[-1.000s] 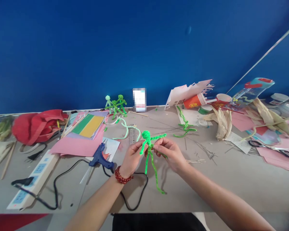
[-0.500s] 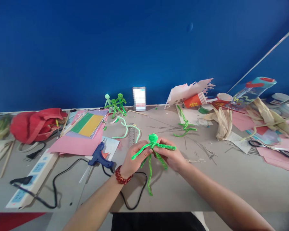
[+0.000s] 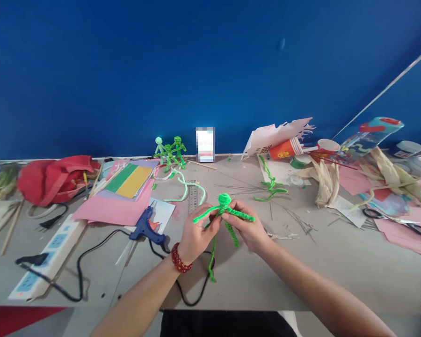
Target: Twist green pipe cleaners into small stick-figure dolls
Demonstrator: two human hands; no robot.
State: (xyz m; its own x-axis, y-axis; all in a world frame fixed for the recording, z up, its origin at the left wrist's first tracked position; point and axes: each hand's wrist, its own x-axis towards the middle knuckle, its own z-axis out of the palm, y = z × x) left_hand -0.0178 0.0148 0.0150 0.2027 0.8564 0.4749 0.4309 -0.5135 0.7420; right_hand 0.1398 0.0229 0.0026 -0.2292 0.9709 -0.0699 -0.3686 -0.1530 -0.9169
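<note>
Green figure: pipe-cleaner stick figure (image 3: 223, 211), held above the table (image 3: 337, 267).
Left hand (image 3: 196, 234): fingers pinch its torso.
Right hand (image 3: 247, 227): fingers pinch its torso too.

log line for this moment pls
left hand: pinching green pipe-cleaner figure | right hand: pinching same figure | figure: held above table, legs hanging | nearby: blue glue gun
</note>
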